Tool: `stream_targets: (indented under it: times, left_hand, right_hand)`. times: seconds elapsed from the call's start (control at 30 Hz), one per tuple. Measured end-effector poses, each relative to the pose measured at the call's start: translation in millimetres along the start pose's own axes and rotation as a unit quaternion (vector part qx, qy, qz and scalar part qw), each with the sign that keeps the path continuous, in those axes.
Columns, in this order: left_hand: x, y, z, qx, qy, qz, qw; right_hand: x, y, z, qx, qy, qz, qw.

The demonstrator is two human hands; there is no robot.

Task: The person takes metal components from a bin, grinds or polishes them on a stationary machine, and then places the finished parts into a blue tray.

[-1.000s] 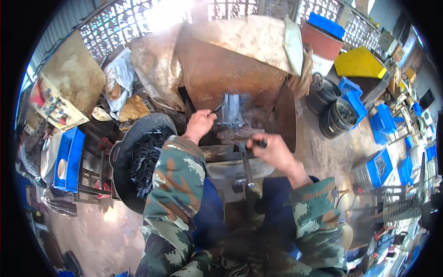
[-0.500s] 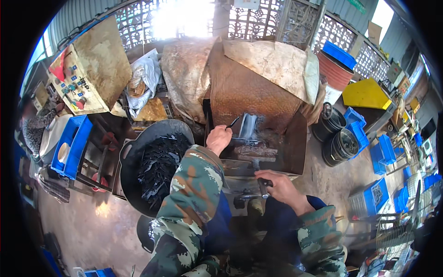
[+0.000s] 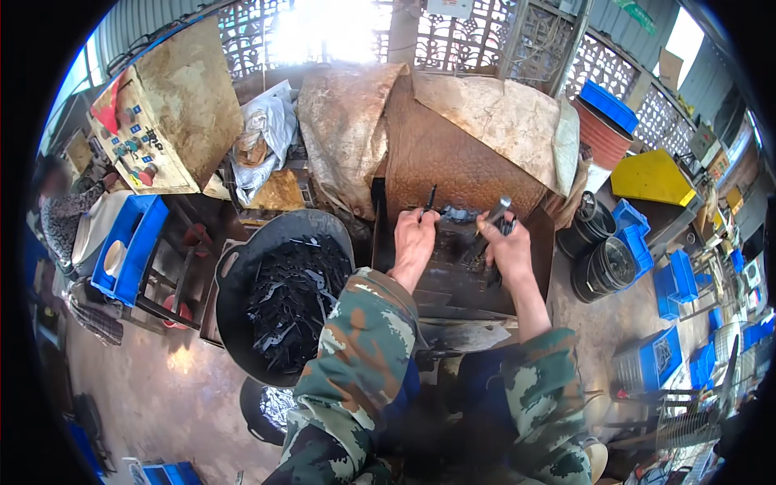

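Note:
My left hand (image 3: 414, 242) is closed round a thin dark strip (image 3: 431, 199), whose tip points up and away from me. My right hand (image 3: 509, 246) grips a tool with a bright metal cylindrical end (image 3: 499, 210); dark parts stick out below the fingers, and its exact kind is unclear. Both hands are over an open brown metal box (image 3: 529, 283), close to a small grey metal fixture (image 3: 459, 213) between them. At the left, beside my left forearm, a large black tub (image 3: 229, 315) holds a heap of dark thin strips (image 3: 283, 299).
A brown sheet (image 3: 453, 153) drapes behind the box. A small black tub (image 3: 252, 408) with shiny pieces stands below the large one. Black buckets (image 3: 605, 263) and blue crates are at the right. A control cabinet (image 3: 145, 137) and another person (image 3: 65, 210) are at the left.
My right hand has risen from the near edge into the box with its tool. My left hand has shifted slightly right, still holding the strip. White spray at the fixture no longer shows.

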State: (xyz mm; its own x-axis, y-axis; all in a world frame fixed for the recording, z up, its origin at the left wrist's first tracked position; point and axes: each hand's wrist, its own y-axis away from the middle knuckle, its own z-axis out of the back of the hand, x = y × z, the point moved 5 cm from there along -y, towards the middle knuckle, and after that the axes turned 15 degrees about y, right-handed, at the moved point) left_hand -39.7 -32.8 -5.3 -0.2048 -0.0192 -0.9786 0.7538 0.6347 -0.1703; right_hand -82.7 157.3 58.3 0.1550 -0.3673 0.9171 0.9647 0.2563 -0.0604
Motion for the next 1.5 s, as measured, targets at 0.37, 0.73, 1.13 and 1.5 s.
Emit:
stream_targets:
  times: [0.37,0.73,1.13,1.5]
  left_hand:
    - [7.6,2.9,-17.0,0.007,0.034,0.026,0.999]
    - [27.0,1.2,-33.1,0.010,0.075,0.097,0.992]
    - [-2.0,25.3,-67.4,0.020,0.508,0.257,0.822]
    - [-21.4,27.6,-65.7,-0.060,0.545,0.205,0.811]
  right_hand:
    - [-15.2,-82.0,-19.0,-0.044,-0.046,-0.007,0.998]
    - [-20.5,-80.3,-19.5,-0.048,-0.139,-0.043,0.988]
    - [-26.2,-36.1,-25.9,-0.044,-0.478,-0.156,0.863]
    - [22.4,0.0,-34.3,-0.055,-0.481,-0.002,0.875]
